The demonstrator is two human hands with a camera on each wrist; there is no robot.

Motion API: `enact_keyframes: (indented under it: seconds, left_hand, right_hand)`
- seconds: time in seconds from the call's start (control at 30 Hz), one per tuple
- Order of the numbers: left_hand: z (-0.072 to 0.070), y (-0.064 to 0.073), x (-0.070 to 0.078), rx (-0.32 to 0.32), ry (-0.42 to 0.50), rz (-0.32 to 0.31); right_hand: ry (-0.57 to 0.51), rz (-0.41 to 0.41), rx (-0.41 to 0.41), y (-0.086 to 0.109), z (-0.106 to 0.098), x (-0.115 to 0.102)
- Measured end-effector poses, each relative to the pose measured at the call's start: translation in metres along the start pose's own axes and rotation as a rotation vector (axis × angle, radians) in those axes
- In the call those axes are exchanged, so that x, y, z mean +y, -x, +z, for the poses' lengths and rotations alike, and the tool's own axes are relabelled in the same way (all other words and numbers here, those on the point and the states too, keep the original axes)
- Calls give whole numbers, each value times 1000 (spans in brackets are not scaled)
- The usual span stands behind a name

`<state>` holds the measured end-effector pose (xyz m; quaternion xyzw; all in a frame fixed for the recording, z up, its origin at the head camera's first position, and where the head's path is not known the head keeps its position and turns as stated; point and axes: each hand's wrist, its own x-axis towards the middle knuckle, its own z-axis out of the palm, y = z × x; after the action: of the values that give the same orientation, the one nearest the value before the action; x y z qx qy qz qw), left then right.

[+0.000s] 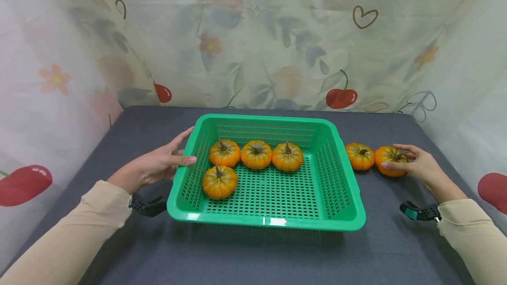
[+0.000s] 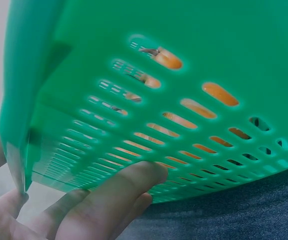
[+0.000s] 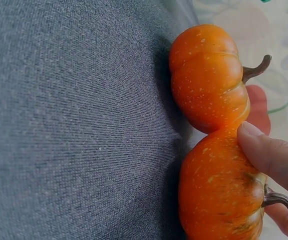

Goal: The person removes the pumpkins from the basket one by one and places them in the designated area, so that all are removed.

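We identify a table [image 1: 253,254] covered in dark grey fabric. On it we find one green basket [image 1: 265,192], centred, and two touching pumpkins [image 1: 359,156] [image 1: 383,155] to its right.

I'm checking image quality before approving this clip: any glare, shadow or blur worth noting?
Head: white glare on the front rim of the green basket, soft shadow on the cloth below it; left wrist: fingers of the left hand look soft; right wrist: two pumpkins fairly crisp, dark shadows beside them, printed backdrop out of focus.
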<state>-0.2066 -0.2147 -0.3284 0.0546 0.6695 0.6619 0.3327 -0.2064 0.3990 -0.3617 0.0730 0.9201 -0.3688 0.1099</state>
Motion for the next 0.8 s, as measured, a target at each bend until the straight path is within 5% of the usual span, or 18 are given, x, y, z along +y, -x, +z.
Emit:
enact_keyframes:
  seconds: [0.8]
  left_hand:
    - [0, 0, 0, -1, 2, 2]
  right_hand:
    - [-1, 17, -46, -5, -2, -1]
